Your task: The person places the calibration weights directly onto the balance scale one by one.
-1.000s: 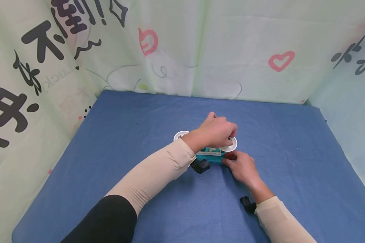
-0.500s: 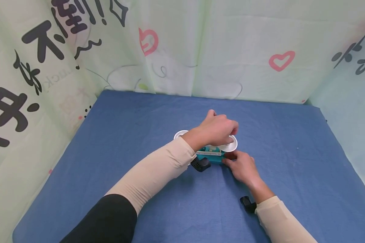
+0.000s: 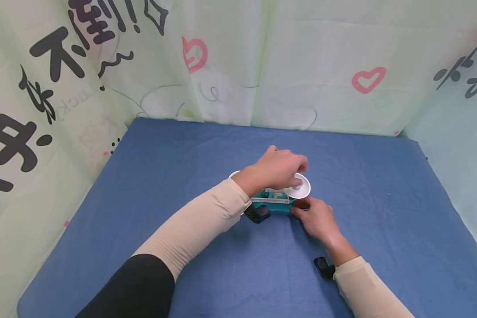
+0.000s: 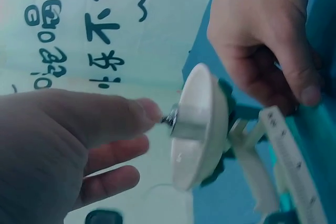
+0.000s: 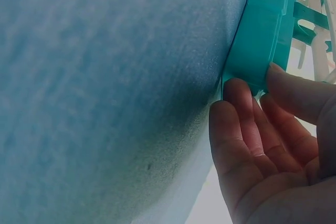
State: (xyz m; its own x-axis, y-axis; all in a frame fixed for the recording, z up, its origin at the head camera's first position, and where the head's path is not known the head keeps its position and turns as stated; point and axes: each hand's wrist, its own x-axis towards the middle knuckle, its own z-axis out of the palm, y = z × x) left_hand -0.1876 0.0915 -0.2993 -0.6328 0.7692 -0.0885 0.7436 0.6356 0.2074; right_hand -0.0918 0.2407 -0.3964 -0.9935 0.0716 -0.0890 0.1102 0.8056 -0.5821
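Observation:
A small balance scale with a teal base (image 5: 260,40) and a white beam carries two white pans. Inside the right pan (image 4: 184,174) a silvery metal weight (image 4: 189,123) stands on the pan's floor. My left hand (image 3: 279,168) is over this pan, thumb tip at the weight's knob, pinching it; the index finger is hidden behind the thumb. The other fingers curl loosely. My right hand (image 3: 317,217) holds the right end of the teal base between thumb and fingers. The left pan (image 3: 233,173) is mostly hidden behind my left wrist.
The scale stands on a table with a blue cloth (image 3: 183,150). A pale curtain (image 3: 302,57) with printed characters and hearts hangs behind and at both sides. Black wrist cameras (image 3: 323,267) sit below each wrist.
My left hand has dipped with the weight into the right pan, then shifted slightly left. Less of the left pan shows now. The right hand has stayed at the base.

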